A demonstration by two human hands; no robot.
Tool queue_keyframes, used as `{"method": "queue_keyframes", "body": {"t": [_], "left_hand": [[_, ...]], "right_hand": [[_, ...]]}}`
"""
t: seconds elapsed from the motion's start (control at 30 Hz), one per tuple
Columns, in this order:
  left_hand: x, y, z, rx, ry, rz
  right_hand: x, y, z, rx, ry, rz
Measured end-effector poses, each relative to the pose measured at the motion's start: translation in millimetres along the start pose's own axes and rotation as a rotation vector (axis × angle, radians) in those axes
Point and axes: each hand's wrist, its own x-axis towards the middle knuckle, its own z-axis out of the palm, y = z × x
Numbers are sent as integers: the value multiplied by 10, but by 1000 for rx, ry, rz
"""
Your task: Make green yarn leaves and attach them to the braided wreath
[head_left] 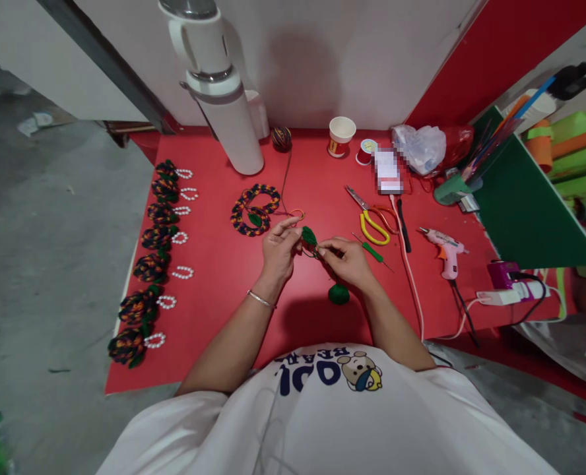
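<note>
My left hand (279,249) pinches a small dark green knitted leaf (309,235) between thumb and fingers, above the red table. Close beside it, the fingertips of my right hand (345,260) are closed on green yarn at the leaf's lower end; exactly how the strand runs there is too small to tell. A green yarn ball (339,294) lies just below my right hand. To the right of that hand rests a green-handled crochet hook (372,251). Beyond my left hand is a looped multicoloured braided strip (246,214) with another green leaf on it.
Several multicoloured yarn flowers (150,267) with white bead loops line the left of the table (214,316). A thermos (228,119), dark yarn ball (282,139) and paper cup (342,137) stand behind. Yellow-handled scissors (372,224), a phone (389,170) and a pink glue gun (446,251) lie right.
</note>
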Motion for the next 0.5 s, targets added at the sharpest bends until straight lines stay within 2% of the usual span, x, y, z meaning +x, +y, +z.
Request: {"method": "queue_keyframes", "body": {"t": [0.5], "left_hand": [[-25,3,15,-31,-18,-43]], "right_hand": [[20,19,2,-20,16,-36]]}}
